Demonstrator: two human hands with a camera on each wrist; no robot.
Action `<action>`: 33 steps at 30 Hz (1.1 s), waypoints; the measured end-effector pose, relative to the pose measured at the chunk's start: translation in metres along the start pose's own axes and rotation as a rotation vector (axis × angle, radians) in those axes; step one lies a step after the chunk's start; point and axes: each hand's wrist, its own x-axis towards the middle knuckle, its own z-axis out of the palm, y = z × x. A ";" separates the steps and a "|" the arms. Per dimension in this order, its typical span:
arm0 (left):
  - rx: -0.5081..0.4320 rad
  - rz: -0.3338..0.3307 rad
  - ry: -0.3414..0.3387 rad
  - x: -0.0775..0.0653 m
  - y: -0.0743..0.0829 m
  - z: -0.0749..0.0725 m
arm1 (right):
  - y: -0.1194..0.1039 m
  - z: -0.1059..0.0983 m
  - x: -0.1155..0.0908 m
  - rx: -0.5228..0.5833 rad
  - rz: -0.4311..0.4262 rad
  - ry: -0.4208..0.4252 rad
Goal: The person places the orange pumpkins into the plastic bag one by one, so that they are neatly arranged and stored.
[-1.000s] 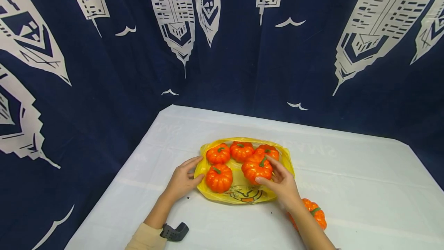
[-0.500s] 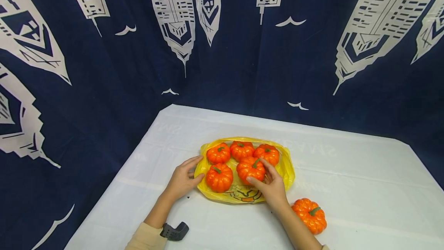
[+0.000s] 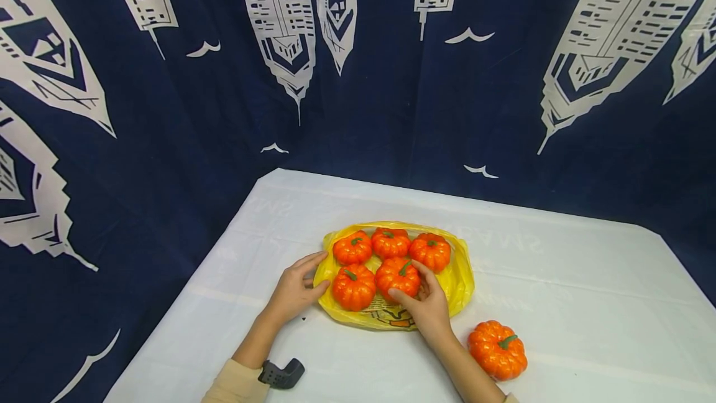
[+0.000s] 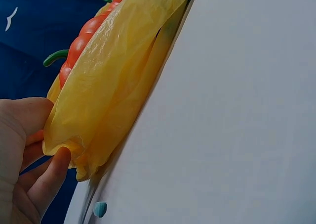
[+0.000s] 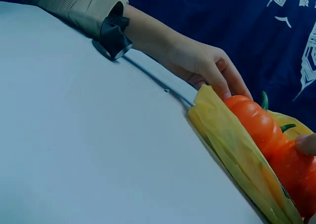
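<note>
A yellow plastic bag, spread open like a shallow tray, lies on the white table with several small orange decorative pumpkins in it. My right hand holds one pumpkin by its right side, low over the front of the bag; the left wrist view does not show whether it rests on the bottom. Its left neighbour is another pumpkin. At the bag's left end, my left hand grips the rim with thumb and fingers, seen closer as the left hand on crumpled yellow plastic.
One more pumpkin lies on the table right of the bag, beside the right forearm. Three pumpkins, among them the back-right pumpkin, line the bag's far side. A dark patterned curtain hangs behind the white table.
My right hand has carried its pumpkin left and down into the front of the bag, beside the front-left pumpkin. The pumpkin outside the bag is now fully uncovered. The left hand stays put.
</note>
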 end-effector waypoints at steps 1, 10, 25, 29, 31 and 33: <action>0.002 -0.001 0.000 0.000 0.000 0.000 | 0.000 0.000 0.000 -0.001 -0.004 -0.001; 0.013 0.002 -0.002 0.000 0.000 0.000 | 0.004 0.002 -0.001 -0.024 -0.012 -0.018; 0.032 -0.015 0.014 -0.001 0.002 0.000 | 0.006 0.002 -0.003 -0.099 -0.027 -0.047; 0.032 -0.020 0.014 -0.001 0.003 -0.001 | 0.007 0.001 -0.002 -0.122 -0.031 -0.046; 0.035 -0.019 0.015 -0.001 0.003 -0.001 | 0.007 0.001 -0.001 -0.117 -0.028 -0.049; 0.033 -0.016 0.014 -0.001 0.003 0.000 | 0.007 0.000 0.000 -0.109 -0.028 -0.053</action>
